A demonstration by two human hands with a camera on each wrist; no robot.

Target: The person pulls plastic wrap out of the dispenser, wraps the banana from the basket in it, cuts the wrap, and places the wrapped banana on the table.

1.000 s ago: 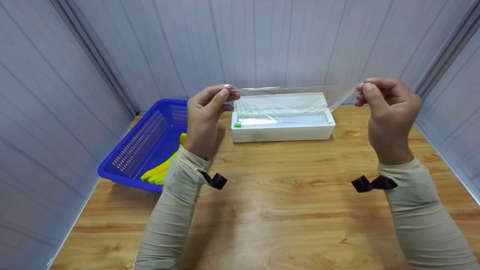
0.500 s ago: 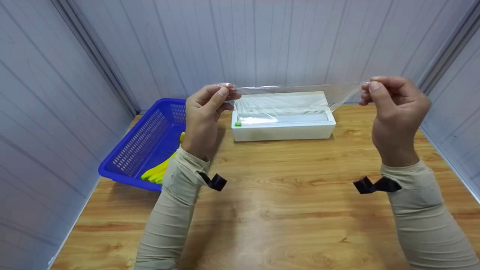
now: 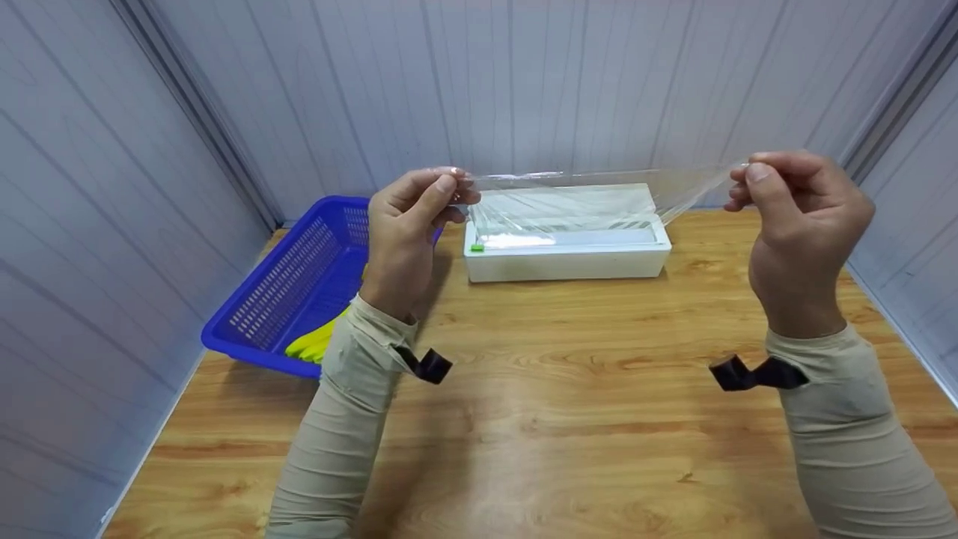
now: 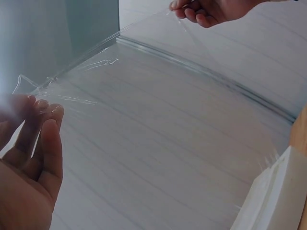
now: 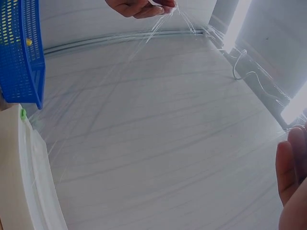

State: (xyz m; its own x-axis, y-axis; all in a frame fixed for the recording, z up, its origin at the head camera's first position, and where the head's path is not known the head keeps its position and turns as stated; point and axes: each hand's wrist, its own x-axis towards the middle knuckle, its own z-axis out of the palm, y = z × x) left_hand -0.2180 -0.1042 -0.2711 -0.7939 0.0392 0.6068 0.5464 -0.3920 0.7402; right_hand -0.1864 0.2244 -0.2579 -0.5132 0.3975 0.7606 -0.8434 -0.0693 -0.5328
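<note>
While the wood counter (image 3: 584,419) spans below you, a blue basket (image 3: 258,299) sits on its L side. Clear film (image 3: 591,191) rises from the white box (image 3: 569,266), back ctr; your R hand (image 3: 804,224) & L hand (image 3: 408,232) pinch its top edge w/ fingers (image 3: 415,186), well apart. Green tab (image 3: 477,248)'s at box's L end.

Your wood-grain tabletop (image 3: 569,419) carried a long white box (image 3: 569,266), set crosswise at your twelve o'clock, and a blue slotted basket (image 3: 258,358) at ten o'clock, near the box.
</note>
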